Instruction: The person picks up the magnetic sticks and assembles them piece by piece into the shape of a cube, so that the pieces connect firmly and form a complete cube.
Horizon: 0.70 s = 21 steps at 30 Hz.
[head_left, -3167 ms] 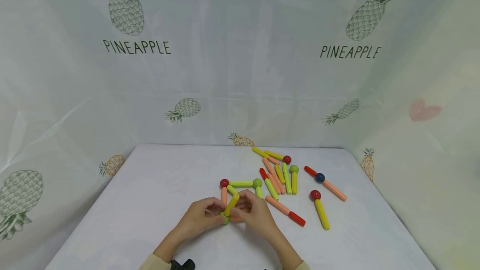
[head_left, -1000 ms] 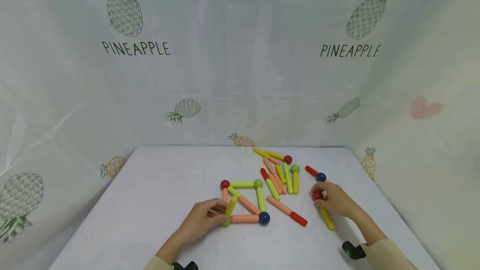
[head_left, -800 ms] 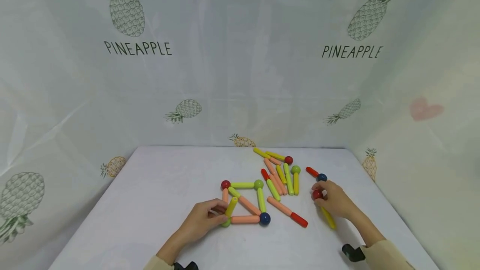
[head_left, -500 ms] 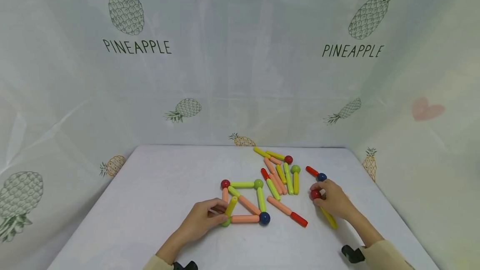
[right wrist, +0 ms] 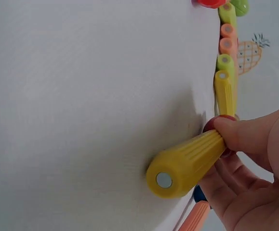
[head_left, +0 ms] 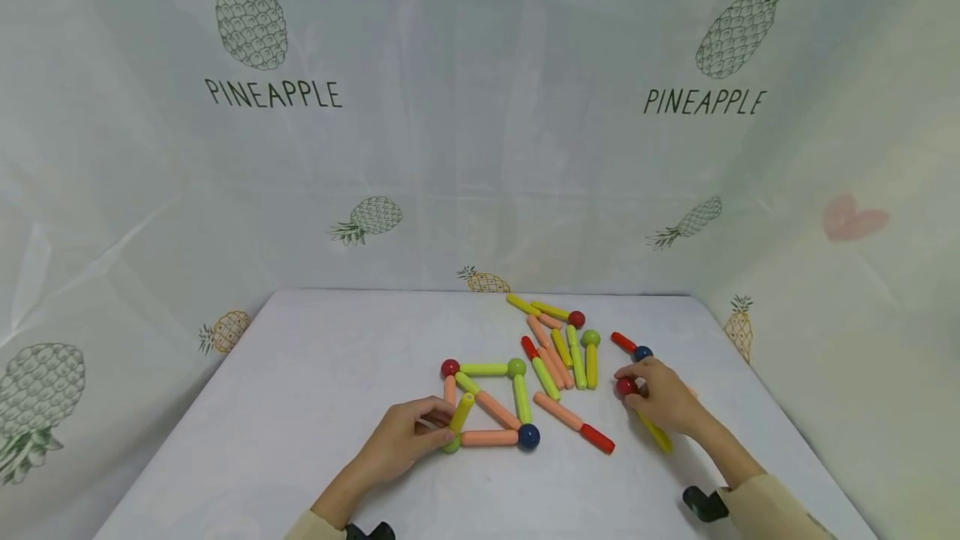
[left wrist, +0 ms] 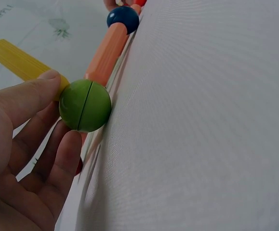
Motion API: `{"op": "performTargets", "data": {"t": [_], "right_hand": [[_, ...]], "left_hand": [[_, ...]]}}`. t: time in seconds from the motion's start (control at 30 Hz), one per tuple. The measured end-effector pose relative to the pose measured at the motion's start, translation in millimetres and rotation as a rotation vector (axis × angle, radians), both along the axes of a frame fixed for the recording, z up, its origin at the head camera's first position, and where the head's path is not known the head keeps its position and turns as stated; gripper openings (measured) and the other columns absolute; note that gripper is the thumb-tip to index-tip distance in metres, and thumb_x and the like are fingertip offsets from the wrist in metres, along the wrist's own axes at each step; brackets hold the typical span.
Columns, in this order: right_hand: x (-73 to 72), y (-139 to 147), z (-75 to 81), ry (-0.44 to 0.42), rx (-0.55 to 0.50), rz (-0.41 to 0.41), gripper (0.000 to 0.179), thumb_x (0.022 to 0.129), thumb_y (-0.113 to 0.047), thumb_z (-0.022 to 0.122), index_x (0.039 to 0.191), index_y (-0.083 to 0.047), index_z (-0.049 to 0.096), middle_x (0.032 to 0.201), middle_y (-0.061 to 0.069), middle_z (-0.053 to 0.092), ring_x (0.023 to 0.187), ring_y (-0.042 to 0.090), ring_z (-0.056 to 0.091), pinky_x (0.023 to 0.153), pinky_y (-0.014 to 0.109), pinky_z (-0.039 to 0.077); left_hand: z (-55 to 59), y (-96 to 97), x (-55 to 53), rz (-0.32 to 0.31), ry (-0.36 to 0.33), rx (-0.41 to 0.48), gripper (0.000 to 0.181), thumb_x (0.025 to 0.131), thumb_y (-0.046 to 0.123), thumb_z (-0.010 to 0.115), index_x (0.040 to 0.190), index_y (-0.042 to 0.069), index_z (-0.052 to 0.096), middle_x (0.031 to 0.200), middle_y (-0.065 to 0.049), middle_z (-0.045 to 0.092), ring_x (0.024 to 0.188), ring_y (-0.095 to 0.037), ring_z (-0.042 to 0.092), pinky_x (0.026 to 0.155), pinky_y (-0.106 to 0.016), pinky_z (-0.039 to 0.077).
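In the head view my left hand pinches an upright, tilted yellow magnetic stick where it meets a green ball. That ball is the near left corner of a flat frame of sticks and balls, with a dark blue ball, a second green ball and a red ball at its other corners. A salmon and lime diagonal crosses it. Farther right, my right hand pinches another red ball with a yellow stick attached; a round metal end shows on the stick.
Several loose sticks lie at the back right of the white table, some joined to balls. A salmon and red stick pair lies between my hands. Behind my right hand sits a blue ball with a red stick.
My right hand has left the frame, gone right and taken hold of the red ball with its yellow stick, then shifted it slightly left. My left hand has stayed at the green ball.
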State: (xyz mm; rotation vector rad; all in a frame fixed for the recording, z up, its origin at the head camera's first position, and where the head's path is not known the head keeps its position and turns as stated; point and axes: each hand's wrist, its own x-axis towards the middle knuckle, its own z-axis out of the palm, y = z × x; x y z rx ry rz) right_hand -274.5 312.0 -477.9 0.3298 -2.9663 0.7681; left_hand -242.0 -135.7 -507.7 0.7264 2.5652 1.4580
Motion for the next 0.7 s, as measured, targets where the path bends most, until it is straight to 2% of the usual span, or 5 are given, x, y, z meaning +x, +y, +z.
{"op": "performTargets", "data": {"t": [0.23,0.5,0.7], "right_hand": [[-2.1,-1.1,-0.4,0.007,-0.009,-0.024,0.033,0.084,-0.007,0.075,0.115,-0.008,0.065,0.099,0.005,0.062,0.079,0.019,0.055,0.067,0.027,0.053],[0.3,-4.1,-2.3,0.071,-0.039,-0.020,0.036,0.084,-0.003,0.075,0.117,-0.007,0.063,0.108,0.010,0.054,0.082,0.020,0.053,0.070,0.026,0.054],[-2.7,-5.4,-7.8,0.101,-0.071,-0.053,0.041,0.082,-0.005,0.078,0.114,-0.008,0.053,0.111,0.010,0.051,0.089,0.022,0.058,0.073,0.031,0.057]], "left_hand": [[0.0,0.2,0.2,-0.005,0.009,0.004,0.025,0.088,0.041,0.070,0.112,0.034,0.066,0.102,0.015,0.066,0.095,-0.007,0.063,0.079,-0.027,0.052],[0.8,0.4,0.5,0.003,0.002,0.002,0.024,0.088,0.041,0.070,0.111,0.035,0.066,0.101,0.015,0.066,0.094,-0.007,0.063,0.079,-0.027,0.052],[0.8,0.7,0.8,-0.001,-0.002,0.009,0.024,0.088,0.041,0.071,0.111,0.034,0.066,0.101,0.014,0.066,0.094,-0.007,0.063,0.079,-0.027,0.052]]}}
